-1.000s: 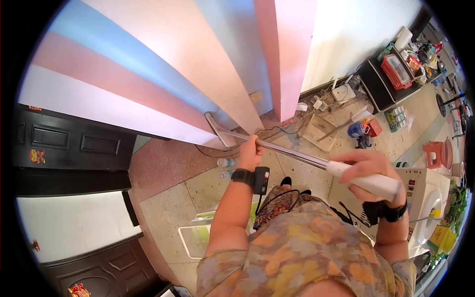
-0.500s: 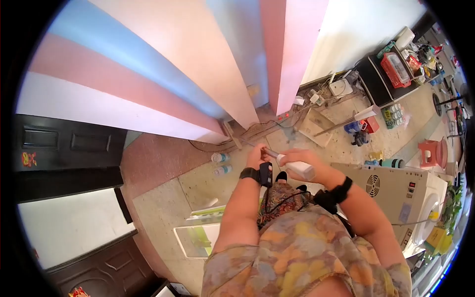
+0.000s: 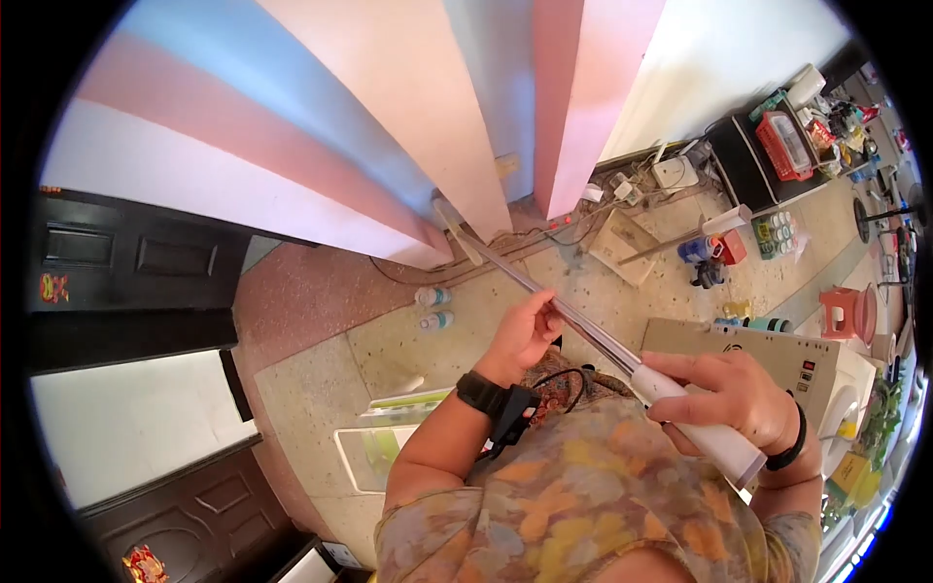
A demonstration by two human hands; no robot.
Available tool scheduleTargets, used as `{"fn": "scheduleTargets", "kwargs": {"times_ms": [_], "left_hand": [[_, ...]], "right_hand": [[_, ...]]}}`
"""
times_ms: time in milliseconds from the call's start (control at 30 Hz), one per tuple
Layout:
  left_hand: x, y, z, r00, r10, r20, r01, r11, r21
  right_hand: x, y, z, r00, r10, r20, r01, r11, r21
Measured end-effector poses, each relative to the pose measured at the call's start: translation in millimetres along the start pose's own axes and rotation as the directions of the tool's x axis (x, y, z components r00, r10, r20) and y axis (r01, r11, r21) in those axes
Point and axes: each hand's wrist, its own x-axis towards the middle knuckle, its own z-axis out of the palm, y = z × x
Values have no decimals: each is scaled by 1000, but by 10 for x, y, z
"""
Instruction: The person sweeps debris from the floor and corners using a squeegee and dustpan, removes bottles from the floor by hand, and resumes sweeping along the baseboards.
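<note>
A long metal pole (image 3: 595, 335) slants across the middle of the view, with a white handle (image 3: 702, 428) at its lower right end. A flat, pale head (image 3: 457, 229) at the far end is up against the base of the striped wall (image 3: 389, 117). My left hand (image 3: 530, 333) is closed round the pole about midway along. My right hand (image 3: 724, 400) grips the white handle, its fingers wrapped over it. A dark band with a small black device is on my left wrist, and a black band is on my right.
Two plastic bottles (image 3: 434, 308) are on the floor. A wooden board (image 3: 623, 248), cables, a blue container (image 3: 696, 250) and a white router (image 3: 675, 173) lie beyond. A cream machine (image 3: 768, 364) and a red stool (image 3: 847, 313) are at right; dark doors (image 3: 136, 255) at left.
Half a second ago my hands were close together; now my right hand is farther down and right with the handle. More pole shows between them, and the flat head is higher against the wall.
</note>
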Motion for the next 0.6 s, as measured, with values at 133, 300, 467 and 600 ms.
{"fn": "scheduleTargets", "kwargs": {"times_ms": [133,300,467,600], "left_hand": [[-188,-63,5,994,108,-1,-107,993,55],[-560,-125,-15,977,189,-97,-181,980,83],[-977,-108,-224,945,302,-126,-284,948,140],[-1409,5,-247,922,379,-84,-356,912,201]], "right_hand": [[-53,-136,115,991,-133,-35,131,990,-54],[103,-342,427,884,-464,-53,454,880,-141],[304,-724,811,764,-645,12,621,730,-285],[465,-1115,1076,704,-710,-27,669,675,-312]]}}
